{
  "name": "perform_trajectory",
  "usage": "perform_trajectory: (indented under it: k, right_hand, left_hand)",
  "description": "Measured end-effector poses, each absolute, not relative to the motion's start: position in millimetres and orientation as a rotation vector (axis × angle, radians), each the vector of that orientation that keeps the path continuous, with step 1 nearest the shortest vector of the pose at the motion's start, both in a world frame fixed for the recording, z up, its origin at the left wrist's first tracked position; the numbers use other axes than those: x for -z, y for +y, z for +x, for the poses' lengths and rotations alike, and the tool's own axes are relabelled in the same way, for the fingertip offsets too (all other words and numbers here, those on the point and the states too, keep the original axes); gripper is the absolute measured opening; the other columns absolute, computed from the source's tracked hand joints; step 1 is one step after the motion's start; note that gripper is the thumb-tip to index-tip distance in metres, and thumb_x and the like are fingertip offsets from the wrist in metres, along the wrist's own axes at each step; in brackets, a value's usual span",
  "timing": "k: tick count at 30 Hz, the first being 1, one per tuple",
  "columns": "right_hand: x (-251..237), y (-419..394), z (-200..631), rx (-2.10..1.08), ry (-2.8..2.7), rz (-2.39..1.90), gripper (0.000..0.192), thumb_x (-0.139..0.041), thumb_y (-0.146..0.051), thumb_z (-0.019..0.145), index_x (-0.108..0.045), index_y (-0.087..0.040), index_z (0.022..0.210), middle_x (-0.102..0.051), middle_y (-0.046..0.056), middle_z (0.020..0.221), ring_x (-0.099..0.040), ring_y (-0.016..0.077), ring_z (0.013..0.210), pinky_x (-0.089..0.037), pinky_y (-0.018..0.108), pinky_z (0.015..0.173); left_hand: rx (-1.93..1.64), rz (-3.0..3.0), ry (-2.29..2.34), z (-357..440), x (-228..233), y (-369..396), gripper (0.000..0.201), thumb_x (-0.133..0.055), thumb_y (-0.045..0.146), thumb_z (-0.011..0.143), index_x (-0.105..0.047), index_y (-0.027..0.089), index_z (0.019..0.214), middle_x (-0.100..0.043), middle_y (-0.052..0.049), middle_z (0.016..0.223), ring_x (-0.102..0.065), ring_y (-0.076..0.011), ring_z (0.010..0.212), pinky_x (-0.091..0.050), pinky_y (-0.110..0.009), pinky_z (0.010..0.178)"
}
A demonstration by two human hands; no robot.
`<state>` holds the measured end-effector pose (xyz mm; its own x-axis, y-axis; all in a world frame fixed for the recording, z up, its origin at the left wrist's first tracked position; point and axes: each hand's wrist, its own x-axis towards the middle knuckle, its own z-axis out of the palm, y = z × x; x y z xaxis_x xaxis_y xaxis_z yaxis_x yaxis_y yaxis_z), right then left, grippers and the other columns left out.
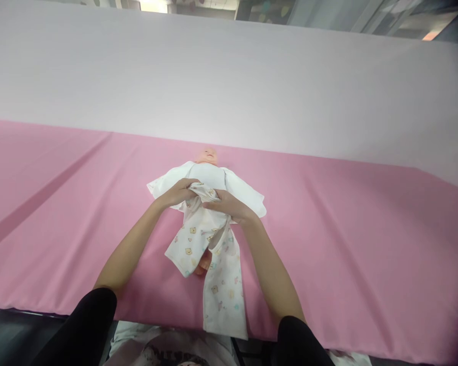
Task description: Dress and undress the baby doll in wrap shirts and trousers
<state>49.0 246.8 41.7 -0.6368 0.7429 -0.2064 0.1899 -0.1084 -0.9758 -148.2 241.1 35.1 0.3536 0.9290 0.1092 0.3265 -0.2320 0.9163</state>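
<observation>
A baby doll (pixel 208 155) lies on its back on the pink cloth, head away from me. It wears a white long-sleeved shirt (pixel 246 192) with both sleeves spread out. My left hand (pixel 180 193) and my right hand (pixel 229 204) are closed on the waistband of white baby pants (pixel 198 223) printed with little bears. They hold the gathered waistband over the doll's middle. One pant leg points down to the left; the other hangs toward the table's front edge. The doll's feet (pixel 204 263) show between the two legs, while its own legs are mostly hidden.
Pink cloth (pixel 328 264) with long creases covers the table. A white partition (pixel 229 86) stands along its far side and turns toward me at the right. My black sleeves (pixel 82 325) are pushed up to the elbows. Below the table's front edge, part of my printed top (pixel 175 348) shows.
</observation>
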Motion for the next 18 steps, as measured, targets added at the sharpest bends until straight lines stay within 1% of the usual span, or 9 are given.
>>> perform_trajectory:
  k: [3, 5, 9, 12, 15, 18]
  right_hand:
    - [-44, 247, 53, -1.624, -1.974, -1.154, 0.033, -0.082, -0.031, 0.062, -0.066, -0.016, 0.087, -0.067, 0.002, 0.084, -0.061, 0.0163, 0.076, -0.049, 0.023, 0.065]
    - [-43, 248, 56, -1.6, -1.991, -1.191, 0.027, -0.08, -0.034, 0.065, -0.066, -0.015, 0.08, -0.066, 0.001, 0.076, -0.061, 0.016, 0.072, -0.048, 0.023, 0.063]
    - [-37, 254, 62, -1.816, -1.731, -1.028, 0.029, -0.078, -0.034, 0.068, -0.067, -0.016, 0.088, -0.069, 0.003, 0.083, -0.063, 0.0169, 0.076, -0.051, 0.024, 0.066]
    - [-32, 255, 63, -1.946, -1.559, -0.933, 0.032, -0.078, -0.033, 0.069, -0.066, -0.015, 0.093, -0.07, 0.006, 0.087, -0.065, 0.0178, 0.078, -0.053, 0.026, 0.068]
    - [-30, 253, 57, -1.988, -1.464, -0.928, 0.033, -0.076, -0.031, 0.072, -0.064, -0.015, 0.098, -0.071, 0.007, 0.09, -0.065, 0.018, 0.079, -0.054, 0.027, 0.071]
    - [-32, 249, 49, -1.964, -1.427, -0.973, 0.034, -0.075, -0.028, 0.073, -0.063, -0.016, 0.103, -0.071, 0.007, 0.093, -0.065, 0.0177, 0.08, -0.054, 0.028, 0.072]
  left_hand:
    - [-0.841, 1.698, 1.081, -144, -34, 242, 0.01, -0.048, 0.017, 0.064, -0.054, 0.015, 0.071, -0.052, 0.002, 0.07, -0.047, -0.0118, 0.066, -0.036, -0.023, 0.059]
    - [-0.811, 1.673, 1.06, -143, -34, 242, 0.012, -0.048, 0.018, 0.064, -0.055, 0.015, 0.074, -0.053, 0.002, 0.072, -0.048, -0.0123, 0.068, -0.037, -0.023, 0.06]
    - [-0.623, 1.748, 1.012, -145, -35, 240, 0.014, -0.051, 0.022, 0.07, -0.056, 0.016, 0.081, -0.053, 0.002, 0.073, -0.047, -0.0122, 0.066, -0.037, -0.024, 0.06]
    - [-0.533, 1.855, 0.979, -149, -35, 239, 0.017, -0.053, 0.028, 0.074, -0.058, 0.016, 0.086, -0.057, 0.0, 0.076, -0.049, -0.0131, 0.068, -0.039, -0.024, 0.061]
    - [-0.602, 1.906, 1.047, -152, -34, 240, 0.02, -0.053, 0.027, 0.073, -0.058, 0.016, 0.09, -0.058, 0.0, 0.08, -0.051, -0.0139, 0.071, -0.039, -0.024, 0.062]
    - [-0.739, 1.894, 1.085, -151, -32, 242, 0.018, -0.051, 0.021, 0.069, -0.056, 0.016, 0.086, -0.055, 0.001, 0.077, -0.05, -0.0129, 0.069, -0.038, -0.023, 0.06]
